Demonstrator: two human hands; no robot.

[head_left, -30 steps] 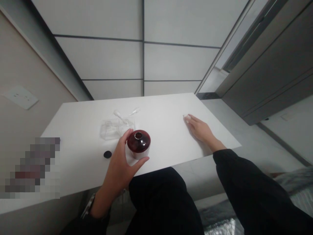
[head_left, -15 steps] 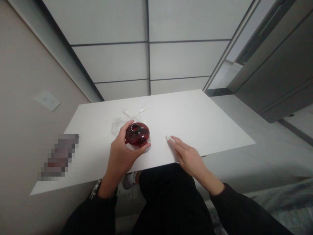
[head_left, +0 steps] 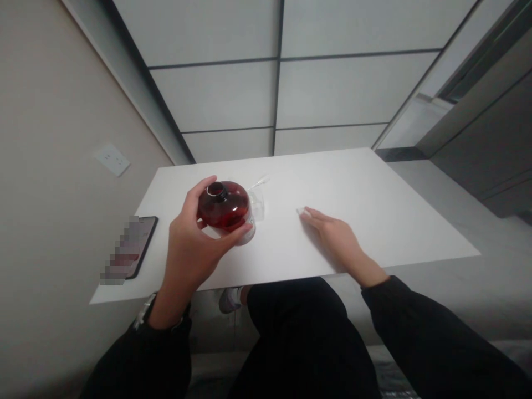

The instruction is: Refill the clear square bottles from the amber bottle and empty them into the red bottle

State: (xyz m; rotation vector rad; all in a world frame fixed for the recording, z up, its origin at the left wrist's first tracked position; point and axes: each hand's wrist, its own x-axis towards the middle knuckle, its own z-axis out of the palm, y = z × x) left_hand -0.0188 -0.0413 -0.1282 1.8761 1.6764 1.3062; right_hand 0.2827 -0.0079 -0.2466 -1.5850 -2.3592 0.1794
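My left hand (head_left: 193,238) is wrapped round a dark red, see-through bottle (head_left: 226,208). Its round neck is uncapped and leans a little to the left; a pale label shows low on its side. The bottle appears to be held above the table. My right hand (head_left: 334,235) rests on the white tabletop to the right, fingers together on a small white wad (head_left: 303,211), perhaps tissue. Much of the wad is hidden under the fingers. Behind the bottle lies a clear plastic piece (head_left: 257,204), partly covered, with a thin clear plastic stick (head_left: 261,181) near it.
A phone (head_left: 143,244), partly blurred out, lies at the left of the white table (head_left: 382,205). A wall with a socket (head_left: 113,159) stands to the left, and panelled sliding doors (head_left: 233,100) rise behind the table. My legs are under its front edge.
My left hand has lifted the bottle nearer to me and tipped it slightly left. My right hand has slid the white wad farther from the table's front edge. The view has shifted.
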